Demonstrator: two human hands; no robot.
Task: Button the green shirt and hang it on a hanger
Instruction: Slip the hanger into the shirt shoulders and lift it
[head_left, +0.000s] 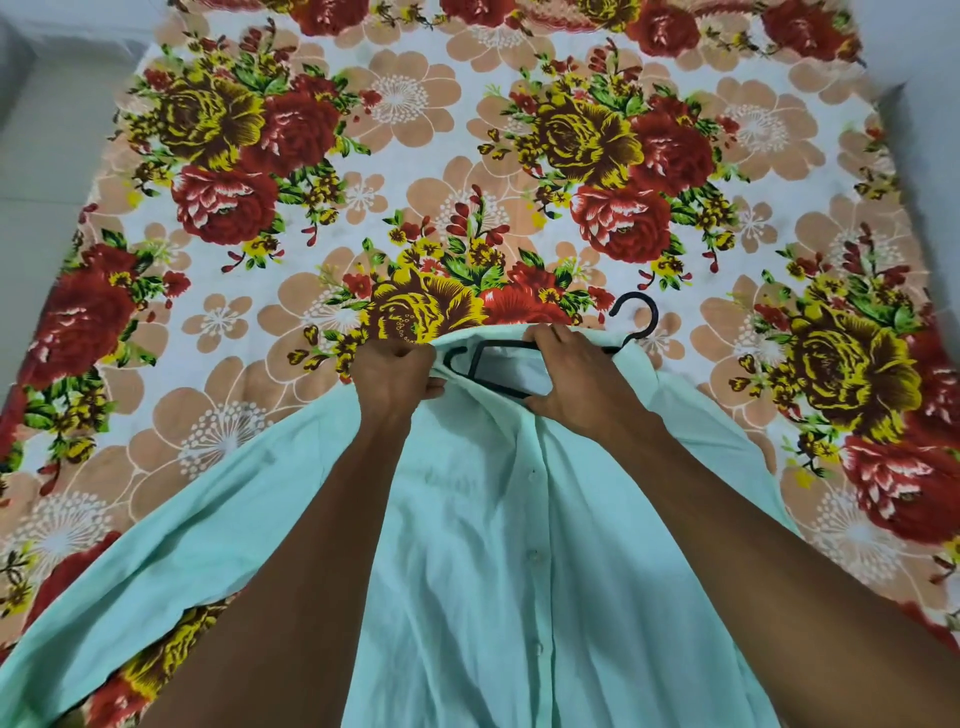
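Head view: a green shirt (519, 545) is spread front-up on a flowered bedsheet (363, 130), running from the frame's centre down to 6 o'clock, with one sleeve trailing toward 8 o'clock. Buttons (533, 556) are seen closed down the front placket, so the buttoning is judged done. A black hanger (498, 364) is partly tucked inside the neck opening, just above centre; its hook (636, 317) sticks out over the sheet toward 2 o'clock. The left hand (397, 376) is clenched on the collar cloth at the 9 o'clock side of the opening, which is held lifted. The right hand (571, 384) is closed around the hanger and the shirt's shoulder at the 3 o'clock side. The step in hand is judged to be seating the hanger in the shoulders. Next, the hanger's near arm would probably need sliding under the cloth held by the left hand, and the collar settling round the hook's stem.
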